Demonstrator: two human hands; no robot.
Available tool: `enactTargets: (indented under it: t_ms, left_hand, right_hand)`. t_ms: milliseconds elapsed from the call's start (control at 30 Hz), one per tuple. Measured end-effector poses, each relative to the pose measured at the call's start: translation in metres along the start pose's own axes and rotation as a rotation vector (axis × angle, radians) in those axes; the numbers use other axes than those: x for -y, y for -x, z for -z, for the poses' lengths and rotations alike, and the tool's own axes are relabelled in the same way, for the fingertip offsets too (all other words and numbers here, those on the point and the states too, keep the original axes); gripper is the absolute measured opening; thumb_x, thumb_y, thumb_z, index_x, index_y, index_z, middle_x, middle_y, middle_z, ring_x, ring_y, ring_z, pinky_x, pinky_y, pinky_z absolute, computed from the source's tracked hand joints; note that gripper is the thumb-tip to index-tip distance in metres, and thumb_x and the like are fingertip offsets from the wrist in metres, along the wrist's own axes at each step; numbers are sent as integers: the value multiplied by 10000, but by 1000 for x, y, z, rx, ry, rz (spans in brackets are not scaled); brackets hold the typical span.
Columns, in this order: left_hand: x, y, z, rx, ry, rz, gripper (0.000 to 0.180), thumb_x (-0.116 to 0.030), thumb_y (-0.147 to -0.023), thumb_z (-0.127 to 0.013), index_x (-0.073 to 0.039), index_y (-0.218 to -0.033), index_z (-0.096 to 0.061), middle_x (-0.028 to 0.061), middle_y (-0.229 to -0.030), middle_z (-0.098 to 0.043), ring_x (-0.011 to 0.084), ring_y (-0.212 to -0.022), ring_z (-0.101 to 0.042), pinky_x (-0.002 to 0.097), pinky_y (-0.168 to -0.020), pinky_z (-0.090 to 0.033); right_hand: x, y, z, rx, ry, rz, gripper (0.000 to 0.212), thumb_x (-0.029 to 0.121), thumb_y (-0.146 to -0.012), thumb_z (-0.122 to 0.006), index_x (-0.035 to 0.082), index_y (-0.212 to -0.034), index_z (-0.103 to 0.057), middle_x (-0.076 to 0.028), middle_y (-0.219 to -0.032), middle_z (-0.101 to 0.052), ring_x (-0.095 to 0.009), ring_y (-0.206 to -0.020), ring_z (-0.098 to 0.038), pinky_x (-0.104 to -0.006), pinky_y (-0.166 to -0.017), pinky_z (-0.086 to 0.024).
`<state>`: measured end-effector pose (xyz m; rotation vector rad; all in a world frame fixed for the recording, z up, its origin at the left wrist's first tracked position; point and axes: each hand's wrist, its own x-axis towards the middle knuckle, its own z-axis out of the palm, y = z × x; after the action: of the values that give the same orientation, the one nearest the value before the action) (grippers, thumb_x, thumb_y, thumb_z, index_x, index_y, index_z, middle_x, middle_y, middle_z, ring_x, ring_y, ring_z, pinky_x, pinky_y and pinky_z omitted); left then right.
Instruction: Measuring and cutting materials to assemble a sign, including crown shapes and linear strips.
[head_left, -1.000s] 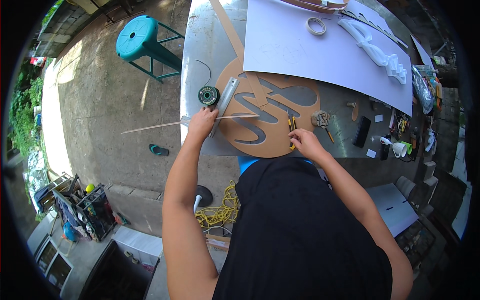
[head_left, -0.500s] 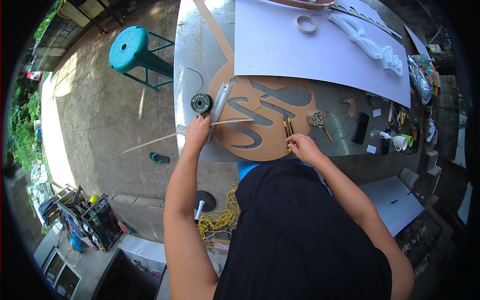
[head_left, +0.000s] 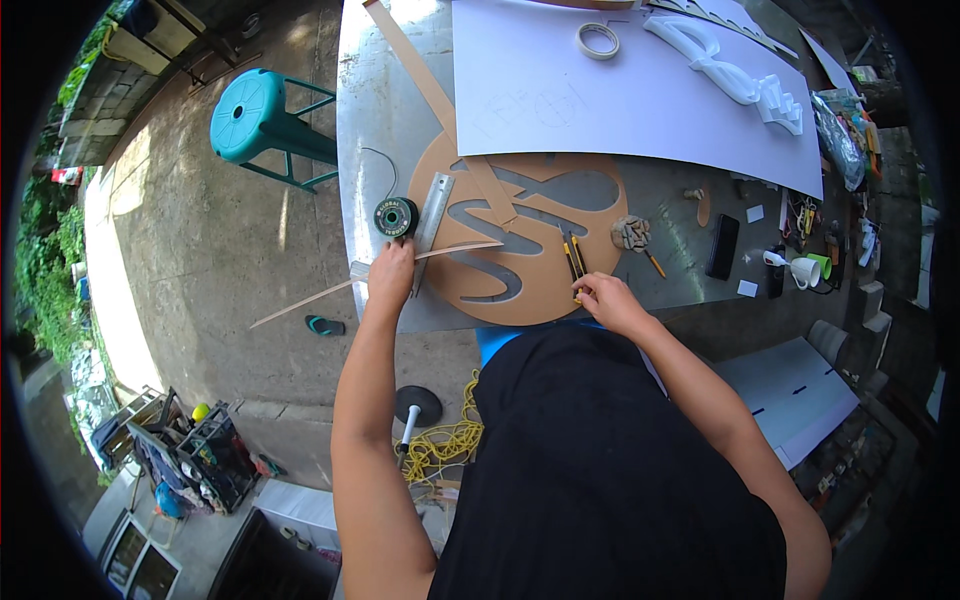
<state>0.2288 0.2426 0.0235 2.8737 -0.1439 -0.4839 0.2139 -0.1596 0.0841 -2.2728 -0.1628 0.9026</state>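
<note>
My left hand (head_left: 391,270) is closed round a long thin brown strip (head_left: 300,306), whose ends stick out on both sides. Its fingertips touch the lower rim of a dark green wire spool (head_left: 396,216). Beside it a metal ruler (head_left: 433,212) lies at a slant over the edge of a round brown board (head_left: 540,298) with curved cutouts. My right hand (head_left: 608,300), fingers curled together, grips the near end of a slim black-and-yellow cutter knife (head_left: 572,258) over the board; a similar slim tool seems to lie alongside. The fingertips partly hide its handle.
A wide brown strip (head_left: 425,90) crosses the board. White sheet (head_left: 540,95), tape roll (head_left: 597,41) and white cut letters (head_left: 720,75) lie farther back. Right of the board are a bundle of short pieces (head_left: 631,234), a phone (head_left: 722,247) and a cup (head_left: 805,271). A teal stool (head_left: 250,115) stands left.
The view has shifted slightly. The thin strip's left end sits a little lower; both hands keep nearly the same places and grips.
</note>
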Motion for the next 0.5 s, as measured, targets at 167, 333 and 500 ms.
enactTargets:
  t_ms: [167, 333, 500]
  left_hand:
    - [2, 0, -2, 24, -6, -1, 304, -120, -863, -646, 4, -1134, -584, 176, -1062, -640, 355, -987, -630, 446, -774, -570]
    - [0, 0, 0, 16, 3, 8, 288, -122, -862, -648, 4, -1113, -587, 177, -1064, -638, 355, -986, -631, 447, -773, -570]
    - [-2, -1, 2, 31, 2, 23, 269, -122, -869, -636, 4, -1103, -594, 179, -1055, -640, 355, -984, -632, 450, -773, -570]
  right_hand:
    - [3, -2, 2, 2, 9, 13, 200, 130, -895, -624, 36, -1060, -688, -171, -964, -668, -358, -933, -653, -443, -834, -512]
    - [6, -3, 3, 8, 12, 5, 198, 130, -894, -629, 36, -1057, -690, -166, -965, -670, -354, -927, -654, -438, -831, -513]
    - [5, -3, 5, 26, -2, -10, 195, 125, -890, -635, 35, -1054, -691, -161, -964, -672, -348, -922, -656, -434, -829, -514]
